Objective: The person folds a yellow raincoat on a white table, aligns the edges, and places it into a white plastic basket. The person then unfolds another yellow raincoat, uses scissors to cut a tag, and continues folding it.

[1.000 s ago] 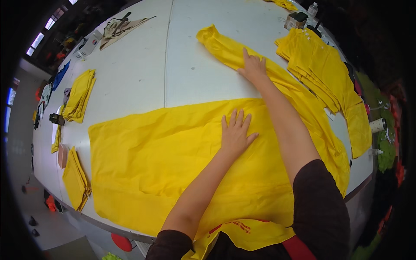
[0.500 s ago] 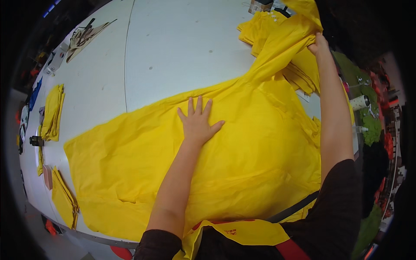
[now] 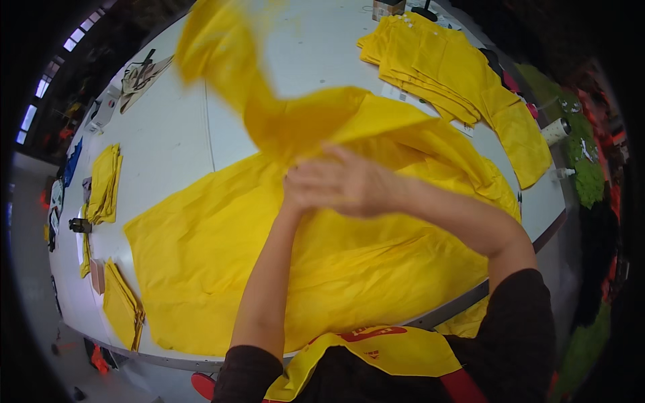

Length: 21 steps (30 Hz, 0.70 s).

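Observation:
A large yellow garment lies spread over the table in front of me. Its far part, a sleeve-like length, is up in the air at the far left, smeared by motion. My left hand rests at the middle of the garment, its fingers mostly hidden behind the other hand. Crossing over it from the right, my right hand is blurred, with its thumb pointing up beside the raised cloth. Whether its fingers grip the cloth is not clear.
Folded yellow garments are stacked at the far right, near a thread cone. Smaller folded yellow pieces lie along the left edge, by a small black object. A beige cloth item lies far left on the white table.
My right hand has swung from the far right to the middle, over my left hand. The garment's raised length has swept left, uncovering the folded stack.

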### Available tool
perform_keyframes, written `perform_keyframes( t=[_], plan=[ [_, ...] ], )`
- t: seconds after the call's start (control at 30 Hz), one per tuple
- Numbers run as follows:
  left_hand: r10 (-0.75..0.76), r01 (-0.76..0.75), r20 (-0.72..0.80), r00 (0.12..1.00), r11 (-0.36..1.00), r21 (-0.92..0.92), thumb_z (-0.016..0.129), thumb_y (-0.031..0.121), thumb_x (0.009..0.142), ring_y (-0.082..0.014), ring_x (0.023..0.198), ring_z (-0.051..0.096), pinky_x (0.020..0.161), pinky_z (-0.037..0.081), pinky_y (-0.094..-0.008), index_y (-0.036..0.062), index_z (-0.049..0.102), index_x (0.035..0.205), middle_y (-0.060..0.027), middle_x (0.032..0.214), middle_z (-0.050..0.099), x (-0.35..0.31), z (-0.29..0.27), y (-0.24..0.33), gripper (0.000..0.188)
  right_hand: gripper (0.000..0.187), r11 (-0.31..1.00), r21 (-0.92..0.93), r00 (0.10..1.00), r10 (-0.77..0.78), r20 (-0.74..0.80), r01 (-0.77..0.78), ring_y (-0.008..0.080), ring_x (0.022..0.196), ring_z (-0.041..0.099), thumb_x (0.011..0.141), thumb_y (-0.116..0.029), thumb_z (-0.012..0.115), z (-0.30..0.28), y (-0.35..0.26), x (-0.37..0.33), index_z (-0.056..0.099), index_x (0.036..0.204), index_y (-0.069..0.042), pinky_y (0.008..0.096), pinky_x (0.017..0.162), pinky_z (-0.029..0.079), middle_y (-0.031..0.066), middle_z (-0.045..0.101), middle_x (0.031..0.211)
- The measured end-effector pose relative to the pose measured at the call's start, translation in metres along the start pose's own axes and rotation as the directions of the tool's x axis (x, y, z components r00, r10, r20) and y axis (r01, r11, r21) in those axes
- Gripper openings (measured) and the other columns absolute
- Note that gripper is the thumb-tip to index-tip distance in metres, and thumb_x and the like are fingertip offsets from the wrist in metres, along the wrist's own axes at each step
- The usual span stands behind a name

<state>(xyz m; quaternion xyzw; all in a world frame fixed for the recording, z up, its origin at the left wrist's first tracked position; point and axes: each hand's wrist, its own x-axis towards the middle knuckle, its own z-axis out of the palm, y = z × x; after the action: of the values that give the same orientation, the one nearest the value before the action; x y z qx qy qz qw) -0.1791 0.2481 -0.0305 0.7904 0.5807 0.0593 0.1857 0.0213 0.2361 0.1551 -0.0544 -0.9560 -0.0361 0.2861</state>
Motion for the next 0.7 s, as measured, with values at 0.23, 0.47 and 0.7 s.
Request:
perform_keyframes(
  t=[0.23, 0.47, 0.7],
  plan=[
    [-0.556, 0.263, -0.176, 0.812, 0.618, -0.741, 0.059, 0.013, 0.083, -0.0169, 0.094, 0.060, 0.078, 0.048, -0.0285, -0.0003, 0.062, 0.104, -0.0106, 0.101, 0.064, -0.192, -0.053, -0.038, 0.025, 0.055, 0.663, -0.396, 0.737, 0.673, -0.058, -0.636, 0.0306, 0.105, 0.052, 0.070, -0.009, 0.066, -0.039, -0.027, -0.164, 0.050, 0.122, -0.009, 0.0421, 0.095, 0.037, 0.0106, 0.055, 0.109],
    [-0.822, 0.217, -0.204, 0.532, 0.366, -0.905, 0.067, 0.032, 0.082, -0.0178, 0.082, 0.058, 0.066, 0.048, -0.0299, 0.0029, 0.028, 0.138, -0.0123, 0.122, 0.051, -0.183, -0.106, -0.115, 0.073, 0.066, 0.343, -0.452, 0.352, 0.934, 0.067, -0.824, 0.0297, 0.100, 0.054, 0.070, -0.007, 0.067, -0.026, 0.020, -0.230, 0.040, 0.130, -0.007, 0.0424, 0.090, 0.039, 0.0134, 0.059, 0.100],
    [-0.845, 0.411, -0.211, 0.491, 0.438, -0.799, 0.068, 0.042, 0.077, -0.0183, 0.070, 0.058, 0.060, 0.047, -0.0309, -0.0003, 0.056, 0.107, -0.0093, 0.093, 0.062, -0.142, -0.114, -0.119, 0.054, 0.054, 0.370, -0.503, 0.299, 0.929, 0.219, -0.781, 0.0363, 0.085, 0.058, 0.075, -0.002, 0.056, -0.015, 0.037, -0.232, 0.042, 0.127, -0.003, 0.0433, 0.074, 0.047, 0.0183, 0.060, 0.093]
  ],
)
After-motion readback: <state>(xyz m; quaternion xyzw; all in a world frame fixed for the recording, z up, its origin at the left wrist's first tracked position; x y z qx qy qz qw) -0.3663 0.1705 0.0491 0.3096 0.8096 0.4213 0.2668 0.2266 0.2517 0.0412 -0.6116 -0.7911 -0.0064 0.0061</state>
